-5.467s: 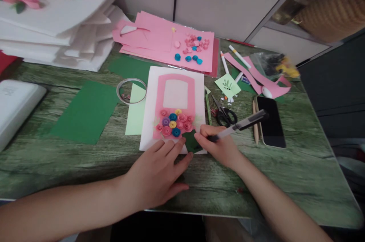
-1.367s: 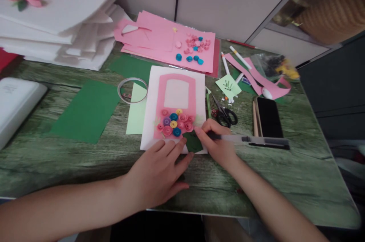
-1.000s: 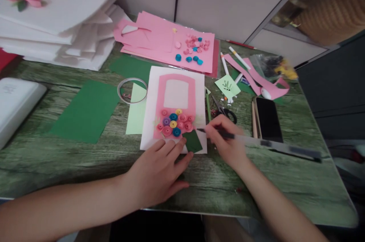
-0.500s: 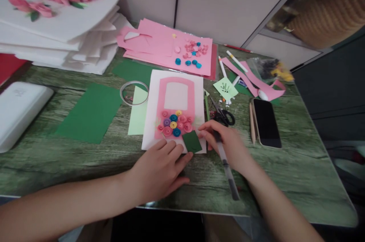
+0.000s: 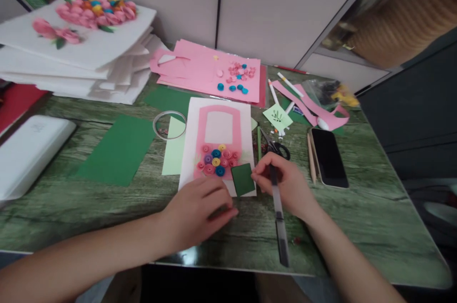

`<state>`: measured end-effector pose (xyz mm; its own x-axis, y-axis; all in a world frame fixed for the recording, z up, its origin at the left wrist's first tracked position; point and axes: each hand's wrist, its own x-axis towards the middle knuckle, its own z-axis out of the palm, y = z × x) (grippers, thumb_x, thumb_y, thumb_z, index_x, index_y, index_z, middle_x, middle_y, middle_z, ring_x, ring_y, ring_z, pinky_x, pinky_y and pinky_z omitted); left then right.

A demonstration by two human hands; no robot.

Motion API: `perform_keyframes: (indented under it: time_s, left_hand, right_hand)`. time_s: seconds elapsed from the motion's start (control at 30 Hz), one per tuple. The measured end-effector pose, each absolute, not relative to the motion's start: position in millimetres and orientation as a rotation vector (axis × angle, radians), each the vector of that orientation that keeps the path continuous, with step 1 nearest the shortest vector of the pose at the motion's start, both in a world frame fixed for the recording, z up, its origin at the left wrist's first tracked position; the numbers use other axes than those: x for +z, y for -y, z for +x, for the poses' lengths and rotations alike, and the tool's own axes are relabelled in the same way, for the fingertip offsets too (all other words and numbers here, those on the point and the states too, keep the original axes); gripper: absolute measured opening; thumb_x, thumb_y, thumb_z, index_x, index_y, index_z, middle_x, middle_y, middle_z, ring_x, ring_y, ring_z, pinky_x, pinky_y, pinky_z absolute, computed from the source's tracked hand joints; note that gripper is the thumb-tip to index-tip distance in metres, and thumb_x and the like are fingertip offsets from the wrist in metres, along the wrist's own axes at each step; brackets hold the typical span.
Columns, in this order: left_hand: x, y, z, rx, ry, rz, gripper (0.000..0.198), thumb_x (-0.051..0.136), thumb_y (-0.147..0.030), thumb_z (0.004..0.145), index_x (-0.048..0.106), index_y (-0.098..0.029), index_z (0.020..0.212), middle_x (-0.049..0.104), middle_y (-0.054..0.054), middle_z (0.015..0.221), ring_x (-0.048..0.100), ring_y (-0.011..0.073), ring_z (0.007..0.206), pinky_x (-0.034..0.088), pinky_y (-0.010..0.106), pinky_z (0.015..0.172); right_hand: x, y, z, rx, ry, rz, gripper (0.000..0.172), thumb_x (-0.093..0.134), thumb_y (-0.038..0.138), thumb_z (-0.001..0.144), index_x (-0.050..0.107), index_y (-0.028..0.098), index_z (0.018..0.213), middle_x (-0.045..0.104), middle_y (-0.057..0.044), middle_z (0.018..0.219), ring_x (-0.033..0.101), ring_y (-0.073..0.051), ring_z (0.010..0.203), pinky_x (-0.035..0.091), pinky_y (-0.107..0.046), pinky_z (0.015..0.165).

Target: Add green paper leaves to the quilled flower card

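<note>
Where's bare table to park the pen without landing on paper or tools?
Bare table lies right of the right hand, below the phone. Another bare patch sits below the dark green sheet, left of the left hand. It is crowded around the card, scissors and pink sheets.

Single head-worn view, looking forward and down from close above the near edge of the table (image 5: 357, 227), facing its far edge and the wall panels (image 5: 271, 3) behind.
</note>
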<state>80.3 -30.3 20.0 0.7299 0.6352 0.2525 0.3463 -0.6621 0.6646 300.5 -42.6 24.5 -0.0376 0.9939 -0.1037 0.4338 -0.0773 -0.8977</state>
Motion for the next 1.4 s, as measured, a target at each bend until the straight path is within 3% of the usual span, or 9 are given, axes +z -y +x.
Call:
perform_keyframes:
  time_s: [0.13,0.23,0.43,0.53,0.67,0.97,1.13,1.27,1.4]
  left_hand:
    - [25,23,85,0.678,-0.961,1.807,0.022,0.06,-0.021,0.078,0.041,-0.019,0.069,0.064,0.002,0.082,0.062,0.0126,0.079,0.051,0.027,0.07]
    - [22,20,89,0.773,-0.963,1.616,0.026,0.061,-0.021,0.075,0.036,-0.02,0.067,0.062,0.001,0.076,0.063,0.012,0.071,0.053,0.028,0.066]
    - [16,12,89,0.887,-0.97,1.444,0.022,0.063,-0.019,0.073,0.042,-0.018,0.064,0.057,-0.001,0.069,0.057,0.0101,0.062,0.049,0.024,0.058]
    - [15,4,87,0.997,-0.993,1.269,0.024,0.068,-0.019,0.069,0.045,-0.017,0.064,0.055,-0.003,0.066,0.054,0.0088,0.06,0.045,0.02,0.056]
    - [11,-4,85,1.052,-0.941,1.056,0.025,0.071,-0.02,0.068,0.046,-0.017,0.066,0.052,-0.006,0.062,0.05,0.0065,0.055,0.038,0.016,0.052]
    - [2,-6,85,1.061,-0.875,0.974,0.023,0.071,-0.019,0.069,0.048,-0.017,0.07,0.053,-0.006,0.064,0.053,0.0079,0.056,0.04,0.019,0.054]
    - [-1,-8,85,1.093,-0.888,0.987,0.024,0.072,-0.02,0.068,0.049,-0.017,0.068,0.051,-0.006,0.062,0.051,0.0075,0.053,0.038,0.018,0.051]
    - [-1,-11,84,1.141,-0.903,0.993,0.023,0.074,-0.02,0.066,0.051,-0.016,0.068,0.052,-0.005,0.065,0.05,0.0069,0.056,0.038,0.016,0.052]
    - [1,-14,82,1.181,-0.925,1.004,0.022,0.074,-0.021,0.065,0.053,-0.016,0.068,0.053,-0.004,0.067,0.049,0.0074,0.058,0.038,0.017,0.053]
  right_hand:
    - [20,46,296,0.969,1.503,-1.516,0.01,0.063,0.018,0.074,0.053,0.021,0.073,0.059,0.001,0.069,0.05,-0.012,0.054,0.038,-0.023,0.049]
    - [18,49,288,0.943,1.489,-1.479,0.011,0.062,0.018,0.075,0.052,0.021,0.073,0.059,0.001,0.069,0.05,-0.011,0.053,0.038,-0.023,0.049]
    - [17,43,293,0.866,1.63,-1.49,0.006,0.053,0.027,0.086,0.05,0.021,0.084,0.056,0.003,0.066,0.053,-0.012,0.054,0.042,-0.023,0.053]
    - [11,29,309,0.469,1.988,-1.667,0.019,0.044,0.03,0.092,0.047,0.019,0.107,0.061,-0.002,0.081,0.057,-0.015,0.07,0.044,-0.026,0.064]
    - [1,9,317,0.261,2.126,-1.72,0.022,0.045,0.027,0.091,0.054,0.018,0.109,0.061,-0.009,0.1,0.054,-0.022,0.092,0.039,-0.035,0.08]
    - [-5,1,315,0.021,2.241,-1.822,0.038,0.038,0.003,0.085,0.058,0.021,0.112,0.058,-0.008,0.097,0.047,-0.023,0.094,0.033,-0.034,0.082]
    - [-4,-2,317,-0.035,2.199,-1.918,0.036,0.04,0.01,0.088,0.054,0.025,0.119,0.057,-0.007,0.096,0.049,-0.022,0.094,0.034,-0.031,0.079]
    - [-2,1,329,-0.084,2.033,-2.092,0.024,0.042,0.022,0.09,0.054,0.017,0.111,0.057,-0.011,0.102,0.05,-0.024,0.098,0.035,-0.033,0.08]
    - [2,9,348,-0.035,1.957,-2.228,0.022,0.052,0.034,0.085,0.057,0.014,0.092,0.059,-0.011,0.088,0.055,-0.024,0.086,0.037,-0.033,0.076]
